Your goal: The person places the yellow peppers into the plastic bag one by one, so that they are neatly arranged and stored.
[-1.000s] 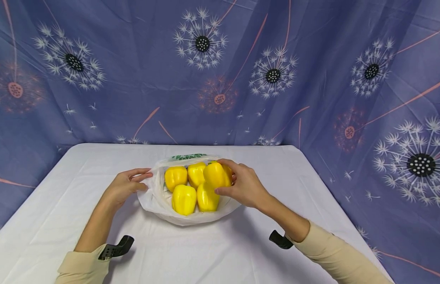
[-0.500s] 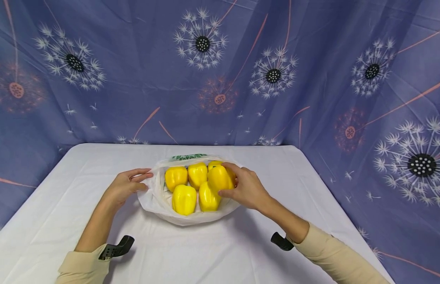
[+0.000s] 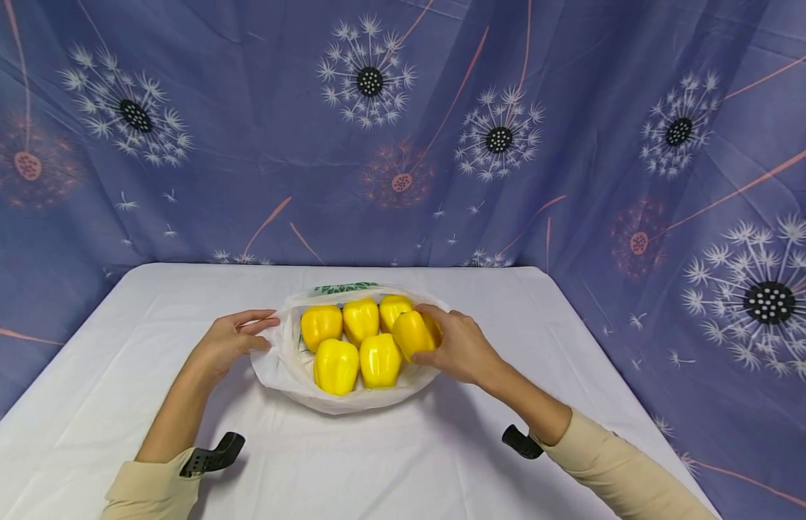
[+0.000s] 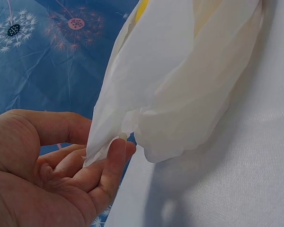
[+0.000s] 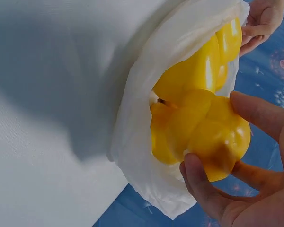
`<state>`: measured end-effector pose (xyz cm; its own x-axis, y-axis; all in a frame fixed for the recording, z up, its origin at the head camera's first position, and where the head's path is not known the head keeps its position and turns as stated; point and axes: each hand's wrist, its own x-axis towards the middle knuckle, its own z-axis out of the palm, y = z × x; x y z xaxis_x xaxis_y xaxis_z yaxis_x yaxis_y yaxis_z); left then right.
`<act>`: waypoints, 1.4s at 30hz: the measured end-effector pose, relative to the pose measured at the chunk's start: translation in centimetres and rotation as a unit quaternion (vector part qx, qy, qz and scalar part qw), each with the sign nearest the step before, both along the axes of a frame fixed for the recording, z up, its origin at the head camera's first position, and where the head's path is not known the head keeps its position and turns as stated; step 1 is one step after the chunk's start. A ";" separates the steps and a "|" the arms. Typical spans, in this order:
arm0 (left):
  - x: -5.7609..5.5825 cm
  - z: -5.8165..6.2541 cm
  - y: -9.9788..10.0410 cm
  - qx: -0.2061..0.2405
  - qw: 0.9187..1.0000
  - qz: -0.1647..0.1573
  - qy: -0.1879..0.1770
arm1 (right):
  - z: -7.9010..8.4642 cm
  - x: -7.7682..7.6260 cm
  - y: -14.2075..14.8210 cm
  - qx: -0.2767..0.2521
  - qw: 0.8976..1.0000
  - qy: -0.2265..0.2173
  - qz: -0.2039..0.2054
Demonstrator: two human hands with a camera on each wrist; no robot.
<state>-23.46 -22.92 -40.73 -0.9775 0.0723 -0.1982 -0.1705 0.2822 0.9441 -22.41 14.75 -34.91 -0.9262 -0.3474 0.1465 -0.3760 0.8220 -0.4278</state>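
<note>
A white plastic bag (image 3: pixel 295 386) lies on the table with its mouth spread wide, holding several yellow bell peppers (image 3: pixel 336 366). At the bag's left edge my left hand (image 3: pixel 224 347) pinches the thin plastic, seen closely as a fold of the bag (image 4: pixel 156 104) between fingers and thumb in the left wrist view. On the right side, my right hand (image 3: pixel 464 348) grips one bell pepper (image 3: pixel 411 336) between thumb and fingers, over the bag's opening. In the right wrist view this held pepper (image 5: pixel 220 142) partly covers another pepper (image 5: pixel 162 137) in the bag.
A white cloth covers the table (image 3: pixel 351 469). Behind and to the right hangs a blue curtain (image 3: pixel 260 144) with dandelion prints. A black wrist mount (image 3: pixel 214 453) sits at the left cuff, and another black mount (image 3: pixel 523 441) at the right cuff.
The right hand has moved right and slightly down with its bell pepper. More of the back-right and front-right peppers shows now. The left hand stays at the bag's edge.
</note>
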 end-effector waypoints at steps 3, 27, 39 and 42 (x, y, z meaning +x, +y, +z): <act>0.0 0.0 -0.1 -0.002 1.000 -0.001 -0.001 | -0.2 -0.1 0.1 0.018 1.000 -0.004 0.001; 0.1 0.1 -0.1 -0.014 1.000 -0.009 0.014 | -1.1 -0.5 -0.4 0.076 0.997 -0.027 0.002; 0.1 0.0 -0.1 -0.013 1.000 -0.010 0.014 | -1.4 -0.8 -0.4 0.067 0.997 -0.049 -0.003; 0.1 0.0 -0.1 -0.012 1.000 -0.009 0.014 | -1.5 -0.9 -0.4 0.065 0.996 -0.060 -0.008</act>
